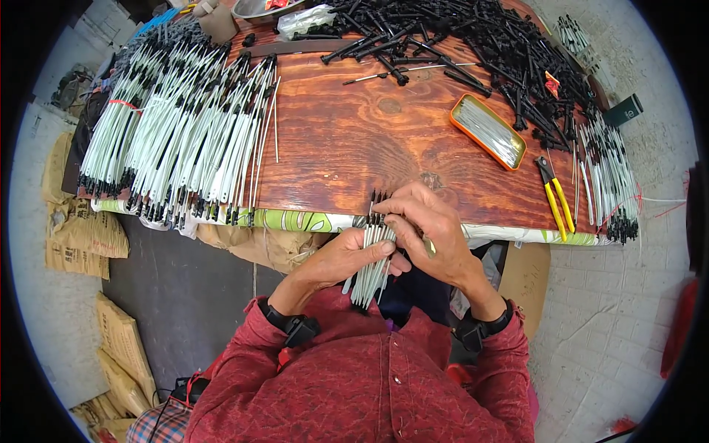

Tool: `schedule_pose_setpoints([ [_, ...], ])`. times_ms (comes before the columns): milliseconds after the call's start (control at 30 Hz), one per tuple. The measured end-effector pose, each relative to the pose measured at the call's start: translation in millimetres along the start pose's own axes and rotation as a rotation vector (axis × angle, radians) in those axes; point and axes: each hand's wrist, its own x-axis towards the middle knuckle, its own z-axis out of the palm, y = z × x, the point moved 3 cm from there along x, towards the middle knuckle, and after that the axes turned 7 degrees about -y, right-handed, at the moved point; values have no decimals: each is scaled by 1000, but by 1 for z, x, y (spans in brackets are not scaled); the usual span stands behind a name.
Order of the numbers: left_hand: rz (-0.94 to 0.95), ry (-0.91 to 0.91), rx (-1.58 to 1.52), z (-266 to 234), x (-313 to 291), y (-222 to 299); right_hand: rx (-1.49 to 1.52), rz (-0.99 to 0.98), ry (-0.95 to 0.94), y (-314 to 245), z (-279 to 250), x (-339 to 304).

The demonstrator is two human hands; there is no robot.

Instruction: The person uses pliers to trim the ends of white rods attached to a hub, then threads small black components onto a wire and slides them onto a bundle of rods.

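A bundle of thin white rods (367, 280) with black ends is gripped in my left hand (334, 260), just in front of the table's near edge. The thumb of that hand lies across the rods, and the bundle fans slightly toward my body. My right hand (434, 230) is closed at the upper end of the same bundle, thumb and fingers bent around the black tips. Its fingers partly cover those tips, so whether it pinches one rod or several cannot be made out.
Many similar rods (188, 140) lie in rows on the table's left, more (609, 173) at the right edge. Black plastic parts (436, 37) are heaped at the back. An orange-rimmed tin (453, 118) holds thin silvery pieces. Yellow-handled pliers (559, 203) lie near the front edge.
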Motion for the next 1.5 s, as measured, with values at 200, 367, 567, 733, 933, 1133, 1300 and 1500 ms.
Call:
schedule_pose_setpoints([
  [200, -5, 3, 17, 2, 0, 2, 125, 35, 0, 6, 2, -4],
  [367, -17, -10, 17, -2, 0, -3, 97, 32, 19, 3, 4, -2],
  [567, 17, -24, 35, -1, 1, -2, -4, -16, 29, -1, 5, 0],
  [733, -17, 27, 125, 0, -1, 3, -20, -54, 4, -2, 6, 3],
  [933, 26, 2, 38, 1, 0, 1, 7, -40, 19, -11, -10, 1],
  [1133, 9, -35, 46, 1, -1, 4, -46, 26, -53, 3, -30, -17],
  [1300, 18, -44, 59, 0, -1, 4, -75, 22, -26, 8, -32, -16],
  [1500, 34, -29, 24, -2, -4, 1, -35, 160, 42, 10, -49, -13],
])
